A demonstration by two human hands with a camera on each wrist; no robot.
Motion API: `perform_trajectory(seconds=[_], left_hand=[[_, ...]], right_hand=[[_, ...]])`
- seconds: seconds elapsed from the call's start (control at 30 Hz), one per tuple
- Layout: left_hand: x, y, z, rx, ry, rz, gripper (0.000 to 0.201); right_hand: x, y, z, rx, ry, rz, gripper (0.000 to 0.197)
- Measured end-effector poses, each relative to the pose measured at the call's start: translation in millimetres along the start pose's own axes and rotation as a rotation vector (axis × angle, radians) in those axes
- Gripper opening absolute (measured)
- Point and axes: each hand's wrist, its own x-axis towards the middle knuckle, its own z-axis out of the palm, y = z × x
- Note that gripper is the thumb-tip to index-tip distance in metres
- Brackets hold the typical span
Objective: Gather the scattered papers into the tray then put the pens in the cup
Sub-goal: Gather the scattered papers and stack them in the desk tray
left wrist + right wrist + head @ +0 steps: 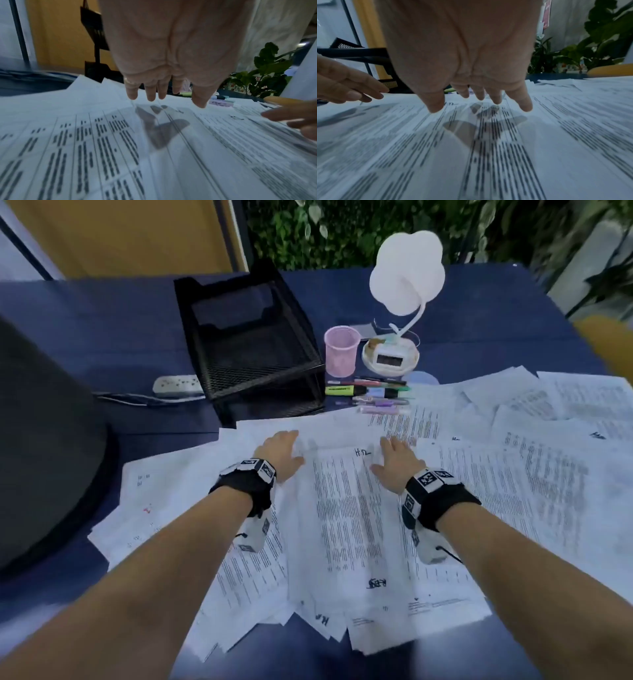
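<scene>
Several printed white papers (346, 515) lie scattered and overlapping across the blue table. My left hand (282, 448) and right hand (397, 458) hover just above them, palms down, fingers straight and spread, holding nothing. In the left wrist view the left hand (164, 86) casts its shadow on the papers (102, 148); likewise the right hand (477, 93) hangs over the papers (488, 155). A black mesh tray (250, 350) stands behind the left hand. A pink mesh cup (340, 350) stands right of it. Several pens and highlighters (373, 397) lie in front of the cup.
A white desk lamp with a clock base (394, 350) stands right of the cup. A white power strip (178, 385) with its cable lies left of the tray. A dark chair back (44, 446) fills the left side. Plants (376, 231) line the table's far edge.
</scene>
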Motion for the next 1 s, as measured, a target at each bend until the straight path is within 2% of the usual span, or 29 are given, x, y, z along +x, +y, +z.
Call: perform_trajectory(seconds=[0.07,0.17,0.37,0.5,0.6,0.7,0.8,0.87,0.93,0.97,1.0], left_hand=[[1,-1,8,-0.038,-0.048,-0.023,0.069],[-2,3,19,-0.018,-0.109,-0.053,0.067],[0,-1,19,-0.013,-0.094,-0.063,0.058],[-2,1,22,-0.061,0.007,0.004,0.040],[-3,12,23,-0.206,0.097,0.076,0.020],[-2,23,20,-0.405,0.173,0.096,0.011],[2,25,10,-0.564,0.283,0.125,0.005],[4,24,-1,-0.603,0.288,0.167,0.006],[5,24,-13,-0.640,0.290,0.194,0.007],[5,24,-18,-0.673,0.312,0.196,0.007],[6,25,-23,-0.716,0.355,0.185,0.006]], right_hand=[[-6,2,8,-0.029,-0.081,0.027,0.068],[-12,12,21,-0.095,-0.192,-0.023,0.072],[-19,27,25,0.052,-0.161,-0.026,0.089],[-21,31,30,0.037,-0.119,0.004,0.087],[-19,24,28,-0.005,-0.046,0.025,0.082],[-11,19,24,0.029,-0.022,0.062,0.091],[0,21,16,0.254,0.073,0.093,0.109],[6,21,6,0.580,0.165,0.089,0.112],[12,22,-4,0.907,0.179,0.090,0.102],[17,23,-8,0.986,0.161,0.089,0.088],[23,24,-10,0.995,0.146,0.078,0.066]])
